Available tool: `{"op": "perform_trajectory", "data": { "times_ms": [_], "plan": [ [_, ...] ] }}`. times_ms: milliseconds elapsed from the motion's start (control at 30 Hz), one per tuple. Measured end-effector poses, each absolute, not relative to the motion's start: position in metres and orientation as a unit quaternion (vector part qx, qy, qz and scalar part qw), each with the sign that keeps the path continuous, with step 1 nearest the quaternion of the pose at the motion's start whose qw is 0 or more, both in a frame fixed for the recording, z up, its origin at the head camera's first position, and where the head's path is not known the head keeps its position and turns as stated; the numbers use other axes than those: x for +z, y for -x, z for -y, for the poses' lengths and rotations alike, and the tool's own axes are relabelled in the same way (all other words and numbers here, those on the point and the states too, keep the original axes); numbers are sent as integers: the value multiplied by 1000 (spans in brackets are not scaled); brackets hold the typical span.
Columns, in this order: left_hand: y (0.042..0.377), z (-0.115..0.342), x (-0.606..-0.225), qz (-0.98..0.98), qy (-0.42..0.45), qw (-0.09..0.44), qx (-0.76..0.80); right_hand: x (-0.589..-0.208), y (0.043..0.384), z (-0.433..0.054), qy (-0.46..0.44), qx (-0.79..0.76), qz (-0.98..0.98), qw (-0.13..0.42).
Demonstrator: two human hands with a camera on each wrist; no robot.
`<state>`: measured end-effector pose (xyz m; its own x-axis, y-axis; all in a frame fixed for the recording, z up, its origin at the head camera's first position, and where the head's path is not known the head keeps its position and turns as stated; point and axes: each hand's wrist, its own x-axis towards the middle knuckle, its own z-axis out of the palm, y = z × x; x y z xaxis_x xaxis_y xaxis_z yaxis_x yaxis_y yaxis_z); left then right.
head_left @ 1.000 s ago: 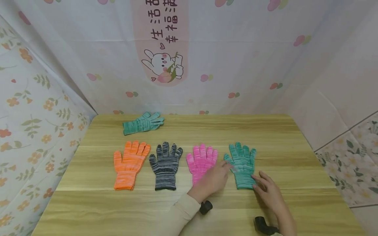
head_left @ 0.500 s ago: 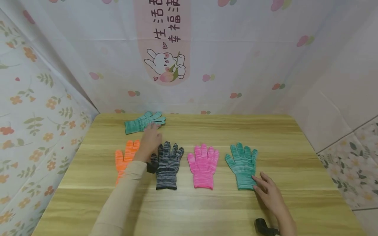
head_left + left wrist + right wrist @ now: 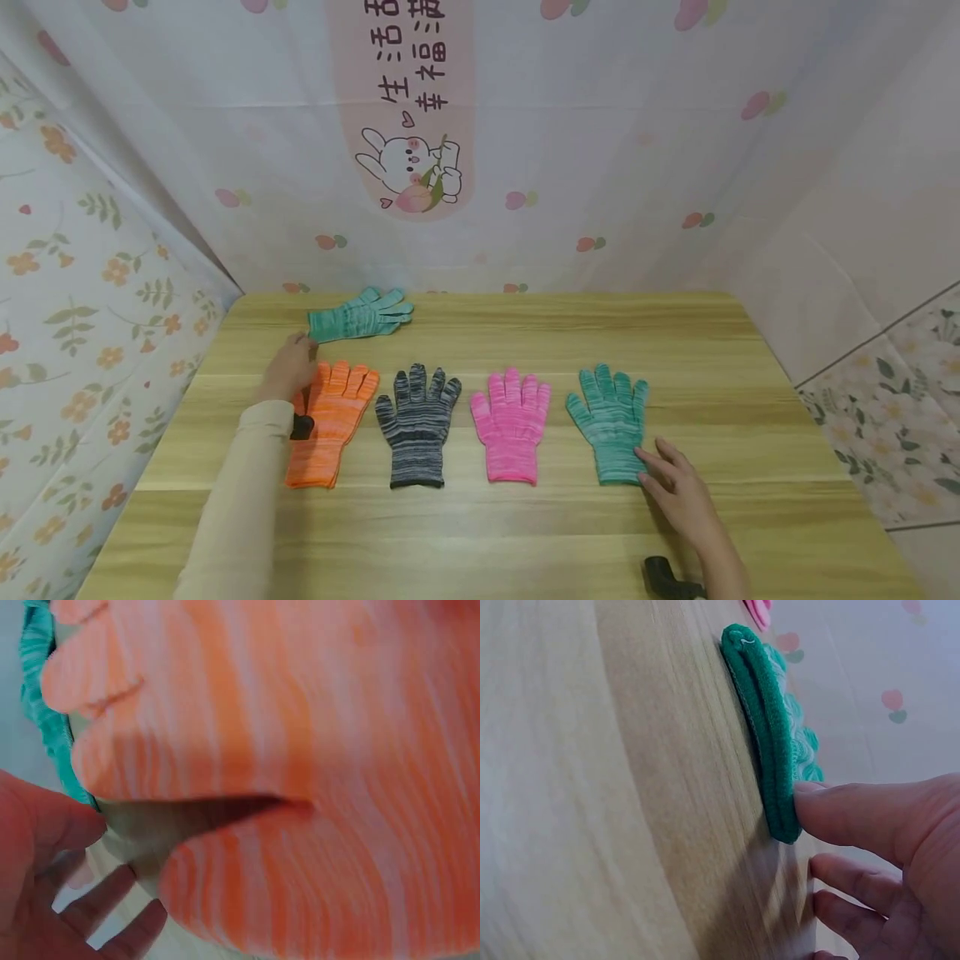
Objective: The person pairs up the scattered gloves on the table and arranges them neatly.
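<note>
In the head view a green knitted glove [image 3: 360,317] lies on its side at the table's far left. My left hand [image 3: 291,367] reaches over the orange glove's thumb [image 3: 247,892], its fingertips at the far green glove's cuff. The left wrist view shows thumb and fingers spread apart beside that green glove [image 3: 45,712]. At the right, a second green glove [image 3: 611,425] lies flat, fingers pointing away. My right hand [image 3: 682,492] rests beside its cuff [image 3: 769,742], thumb tip against the edge and the other fingers loosely bent at the wood.
An orange glove [image 3: 330,425], a grey-black glove [image 3: 418,425] and a pink glove [image 3: 513,429] lie in a row with the near green one on the wooden table [image 3: 450,542]. A printed curtain [image 3: 562,167] hangs along the table's back edge.
My left hand has moved from between the pink and near green gloves, across the far green glove's fingers, to that glove's cuff at the left. My right hand stays where it was.
</note>
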<state>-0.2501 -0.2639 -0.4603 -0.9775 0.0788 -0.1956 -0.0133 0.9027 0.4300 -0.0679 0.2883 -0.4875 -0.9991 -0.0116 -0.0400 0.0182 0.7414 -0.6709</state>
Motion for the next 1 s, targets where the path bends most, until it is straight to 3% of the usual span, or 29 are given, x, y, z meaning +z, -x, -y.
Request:
{"op": "perform_trajectory", "data": {
  "times_ms": [167,467,567,667,1000],
  "plan": [
    [250,266,-461,-975,-31,111,192,-487,68,-288,-3,-364,-931,21],
    [254,263,-456,-976,-53,177,111,-489,67,-289,0,-374,-927,20],
    [254,262,-454,-979,-65,167,100,-489,68,-289,2,-376,-927,19],
    [254,261,-451,-985,-65,120,107,-489,68,-289,8,-377,-926,13],
    [273,242,-421,-950,-131,-172,225,-489,67,-289,3,-375,-927,13]
  ]
}}
